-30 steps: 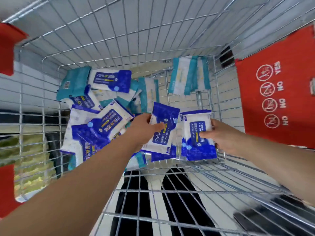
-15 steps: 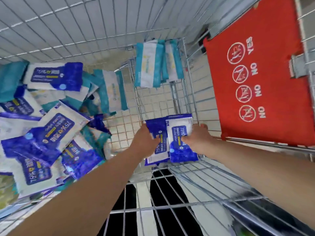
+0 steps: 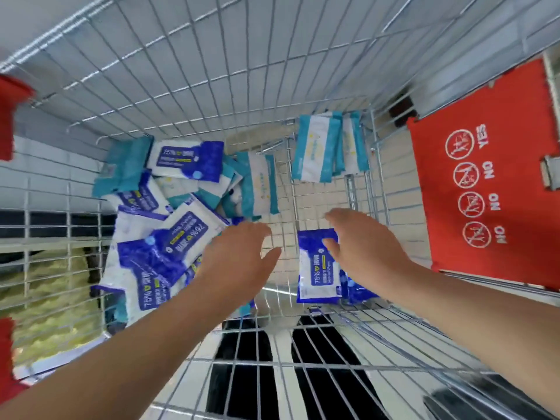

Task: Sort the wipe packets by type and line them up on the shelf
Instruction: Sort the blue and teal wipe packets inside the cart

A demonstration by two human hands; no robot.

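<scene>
I look down into a wire shopping cart. A jumbled pile of dark-blue alcohol wipe packets and teal packets fills its left side. A few teal packets stand together in the far right corner, and another teal packet leans near the middle. A small stack of dark-blue packets lies at the near right. My right hand hovers over that stack with fingers spread, holding nothing. My left hand is open beside the pile, empty.
A red plastic child-seat flap with warning icons stands at the cart's right. Red cart trim shows at the left edge. Striped black and white floor shows through the near wire mesh.
Both hands held blue packets together at the near right; now the packets lie in a stack there and both hands have let go and opened. The view swung back left.
</scene>
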